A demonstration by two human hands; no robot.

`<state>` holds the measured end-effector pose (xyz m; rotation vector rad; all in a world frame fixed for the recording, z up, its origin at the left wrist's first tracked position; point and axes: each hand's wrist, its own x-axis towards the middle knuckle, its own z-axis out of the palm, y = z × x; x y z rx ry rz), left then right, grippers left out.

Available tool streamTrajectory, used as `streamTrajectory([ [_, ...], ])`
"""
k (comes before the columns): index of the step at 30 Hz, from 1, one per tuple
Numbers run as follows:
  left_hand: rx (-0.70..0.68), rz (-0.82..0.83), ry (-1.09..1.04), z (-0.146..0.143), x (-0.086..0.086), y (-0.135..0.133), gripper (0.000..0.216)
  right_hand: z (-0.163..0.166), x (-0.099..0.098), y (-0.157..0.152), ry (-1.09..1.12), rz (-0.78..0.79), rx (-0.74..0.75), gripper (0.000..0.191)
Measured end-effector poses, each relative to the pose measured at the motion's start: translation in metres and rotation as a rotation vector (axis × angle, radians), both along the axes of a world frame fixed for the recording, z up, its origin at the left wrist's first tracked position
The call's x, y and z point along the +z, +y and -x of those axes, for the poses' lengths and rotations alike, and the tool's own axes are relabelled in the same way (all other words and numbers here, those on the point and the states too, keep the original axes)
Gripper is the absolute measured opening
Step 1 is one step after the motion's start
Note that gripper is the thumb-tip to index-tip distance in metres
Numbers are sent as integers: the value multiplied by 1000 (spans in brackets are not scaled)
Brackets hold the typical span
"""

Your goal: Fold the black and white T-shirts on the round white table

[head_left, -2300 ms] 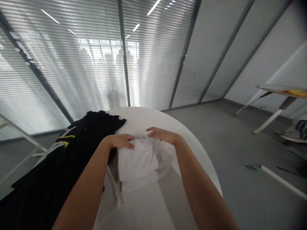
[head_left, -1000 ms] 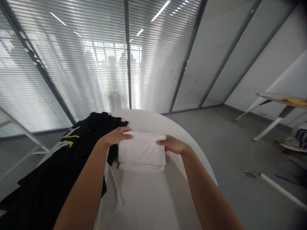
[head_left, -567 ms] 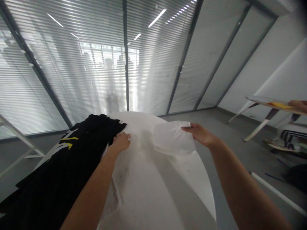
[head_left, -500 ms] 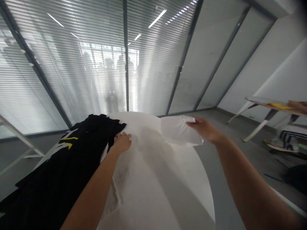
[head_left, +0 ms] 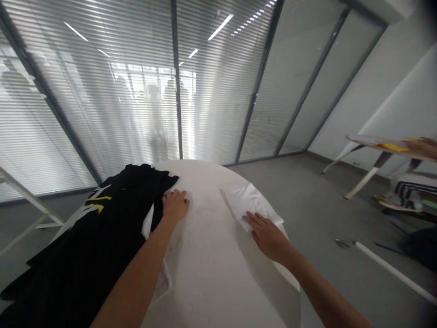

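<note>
Across the far side stands a glazed partition with blinds [head_left: 218,105], by far the largest thing in view. Before it is a round white table [head_left: 205,259], its near part cut off by the bottom edge. Black garments [head_left: 82,255], spread in overlapping layers, cover the left part of the tabletop and run out of view at the lower left. Well apart to the right, over the grey floor, another table [head_left: 365,143] is cut off by the frame.

At the right-hand rim of the white table lies a folded white cloth [head_left: 251,200], slightly creased on top. The right hand [head_left: 268,234] rests palm down on its near edge, fingers extended and close together, pressing rather than gripping. The left hand [head_left: 175,205] is palm down just beside the black garments, fingers loosely bent; whether it pinches any fabric I cannot tell.

The step in hand seems to be laying the folded cloth down and flattening it. A next move would likely call for lifting the right hand straight off, so the folds stay put near the rim.

A small white patch [head_left: 148,222] shows against the black garments by the left forearm; what it belongs to is unclear. Smaller yet, something yellow [head_left: 394,147] on the far table is too blurred to identify.
</note>
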<state>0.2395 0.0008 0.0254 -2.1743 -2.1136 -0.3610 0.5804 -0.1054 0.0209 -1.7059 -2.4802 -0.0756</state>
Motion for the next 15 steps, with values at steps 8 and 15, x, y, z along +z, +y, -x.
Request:
streamTrajectory([
  [8,-61,34,84,-2,10,-13,41,22,46,-4,70,112,51,44],
  [15,-130,44,143,26,50,-50,39,76,55,13,291,71,166,47],
])
